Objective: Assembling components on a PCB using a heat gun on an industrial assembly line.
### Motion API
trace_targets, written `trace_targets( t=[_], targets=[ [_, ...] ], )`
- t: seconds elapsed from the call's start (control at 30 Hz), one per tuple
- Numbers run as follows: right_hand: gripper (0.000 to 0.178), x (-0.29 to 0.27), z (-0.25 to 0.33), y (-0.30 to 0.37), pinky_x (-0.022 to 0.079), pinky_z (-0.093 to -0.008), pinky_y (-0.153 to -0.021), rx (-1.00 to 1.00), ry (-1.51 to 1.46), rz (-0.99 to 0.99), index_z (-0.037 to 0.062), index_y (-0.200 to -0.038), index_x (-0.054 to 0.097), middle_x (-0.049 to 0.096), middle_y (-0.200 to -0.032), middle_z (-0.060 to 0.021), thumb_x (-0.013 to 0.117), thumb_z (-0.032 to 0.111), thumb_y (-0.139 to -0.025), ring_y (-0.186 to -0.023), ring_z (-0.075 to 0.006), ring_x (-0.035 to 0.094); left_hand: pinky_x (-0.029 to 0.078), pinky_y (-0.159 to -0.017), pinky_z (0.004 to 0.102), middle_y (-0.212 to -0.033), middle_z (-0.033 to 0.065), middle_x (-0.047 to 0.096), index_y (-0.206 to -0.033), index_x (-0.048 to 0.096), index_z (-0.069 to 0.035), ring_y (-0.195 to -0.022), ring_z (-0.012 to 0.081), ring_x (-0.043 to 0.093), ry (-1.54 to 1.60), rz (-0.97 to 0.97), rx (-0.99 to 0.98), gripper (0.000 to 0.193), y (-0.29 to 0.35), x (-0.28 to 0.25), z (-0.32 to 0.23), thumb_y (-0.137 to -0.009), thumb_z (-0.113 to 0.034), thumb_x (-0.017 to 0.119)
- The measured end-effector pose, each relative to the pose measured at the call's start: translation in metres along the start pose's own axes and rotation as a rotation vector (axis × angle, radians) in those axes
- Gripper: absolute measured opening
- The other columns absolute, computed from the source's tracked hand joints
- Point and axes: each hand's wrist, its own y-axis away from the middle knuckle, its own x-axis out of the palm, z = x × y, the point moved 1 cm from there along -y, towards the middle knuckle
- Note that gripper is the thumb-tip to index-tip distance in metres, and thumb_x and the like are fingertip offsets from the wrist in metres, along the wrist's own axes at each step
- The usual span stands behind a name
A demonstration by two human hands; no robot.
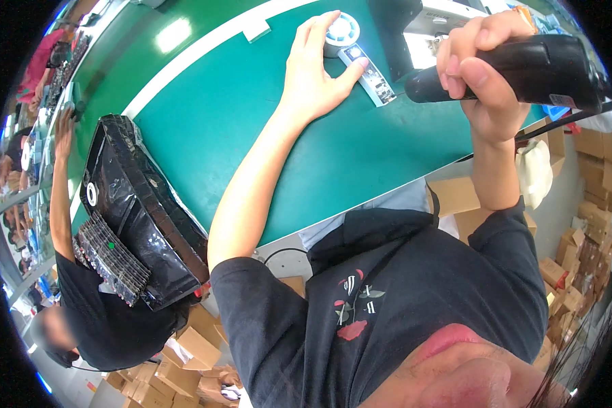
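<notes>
Right hand (479, 71) gripping black tool (523, 68).

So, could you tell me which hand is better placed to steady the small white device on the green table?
Left. The left hand already rests on the table with fingers touching the device, while the right hand is raised and full, gripping a black tool.
</notes>
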Motion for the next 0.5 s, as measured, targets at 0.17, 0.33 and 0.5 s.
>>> trace_targets(
  t=[0.17, 0.33, 0.5],
  targets=[
    [0.024, 0.003, 0.009, -0.007, 0.045, -0.0282, -0.046, -0.093, 0.225, -0.226, 0.0036, -0.104, 0.048, 0.055, -0.069, -0.0094, 0.063, 0.002, -0.085, -0.052, -0.0170, 0.053, 0.049, -0.096, 0.0395, -0.128, 0.0189, 0.052, -0.139, 0.045, -0.005, -0.114, 0.0323, 0.058, -0.018, -0.007, 0.047, 0.077, 0.002, -0.001, 0.012, -0.073, -0.023, 0.080],
    [0.011, -0.020, 0.056, -0.031, 0.045, -0.0249, -0.055, -0.243, 0.398, -0.461, -0.0024, -0.095, 0.055, 0.055, -0.068, -0.0070, 0.056, 0.008, -0.091, -0.056, -0.0140, 0.054, 0.046, -0.101, 0.0395, -0.129, 0.0196, 0.055, -0.142, 0.042, -0.003, -0.118, 0.0307, 0.058, 0.048, 0.010, -0.004, 0.082, -0.002, 0.006, 0.004, -0.073, -0.024, 0.082],
    [0.011, -0.030, 0.058, -0.045, 0.045, -0.0253, -0.055, -0.294, 0.487, -0.546, -0.0019, -0.086, 0.058, 0.058, -0.070, -0.0077, 0.058, 0.008, -0.090, -0.055, -0.0139, 0.054, 0.043, -0.105, 0.0397, -0.131, 0.0195, 0.057, -0.144, 0.039, -0.004, -0.121, 0.0298, 0.057, 0.038, 0.022, -0.064, 0.085, 0.000, -0.001, 0.003, -0.074, -0.024, 0.083]
  ],
)
